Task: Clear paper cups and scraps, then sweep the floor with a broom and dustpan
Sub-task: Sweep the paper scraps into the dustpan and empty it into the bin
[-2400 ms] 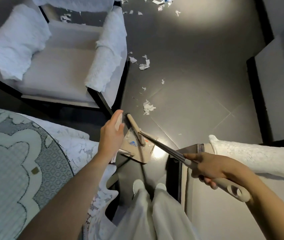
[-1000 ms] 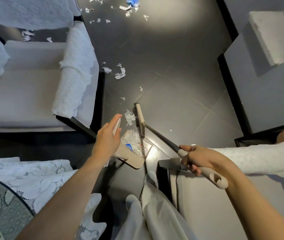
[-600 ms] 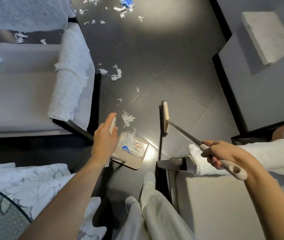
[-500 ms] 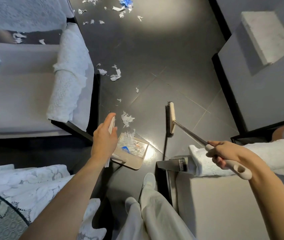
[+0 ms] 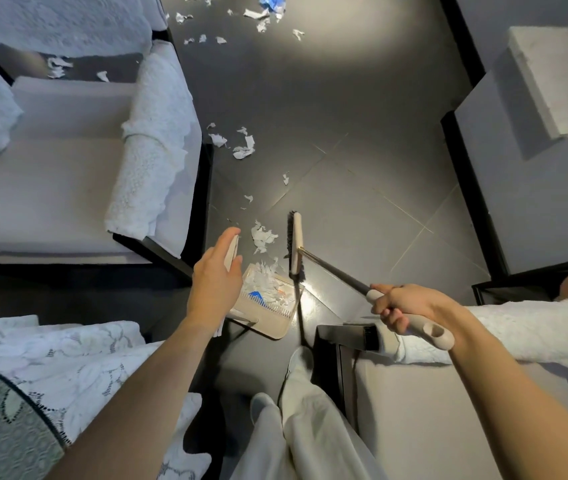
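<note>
Head view: scraps (image 5: 263,237) lie just left of the broom (image 5: 297,242), beyond the dustpan (image 5: 275,325) (mouth toward them). Right grip (image 5: 403,304) holds the broom, left grip (image 5: 215,285) the dustpan.

Location type: domestic sitting room. Indicators: upholstered armchair (image 5: 67,174) on a dark frame, with a white lace cover (image 5: 150,143) over its armrest; second armchair (image 5: 535,202) opposite and a third seat (image 5: 431,410) nearest the camera, likewise draped; round table (image 5: 5,420) under a lace tablecloth; dark tiled floor (image 5: 344,116) between the seats
</note>
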Demonstrator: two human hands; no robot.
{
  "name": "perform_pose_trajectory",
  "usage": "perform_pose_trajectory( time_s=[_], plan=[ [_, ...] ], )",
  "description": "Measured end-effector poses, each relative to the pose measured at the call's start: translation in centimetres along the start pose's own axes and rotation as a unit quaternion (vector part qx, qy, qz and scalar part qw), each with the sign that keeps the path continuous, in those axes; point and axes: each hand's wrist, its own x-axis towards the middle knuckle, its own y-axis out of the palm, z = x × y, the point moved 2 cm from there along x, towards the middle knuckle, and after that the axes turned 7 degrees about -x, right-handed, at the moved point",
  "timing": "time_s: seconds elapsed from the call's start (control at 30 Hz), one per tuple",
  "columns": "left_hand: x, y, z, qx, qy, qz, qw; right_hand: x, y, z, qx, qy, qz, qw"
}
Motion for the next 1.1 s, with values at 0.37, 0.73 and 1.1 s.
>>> perform_pose_trajectory(
  time_s=[0.37,0.73,1.1],
  plan=[
    [-1.9,-2.0,1.3,0.010,-0.025,-0.066,0.997,-1.5,0.8,6.3,-0.131,-0.088,-0.032,0.987],
    [1.6,-2.8,2.2,-0.015,-0.025,-0.142,0.989,8.3,2.6,9.1,-0.397,-0.037,-0.042,0.916],
    [5.9,-2.1,-0.5,-0.020,-0.035,-0.115,0.993,2.3,-0.9,7.9,-0.454,0.066,0.025,0.888]
  ],
)
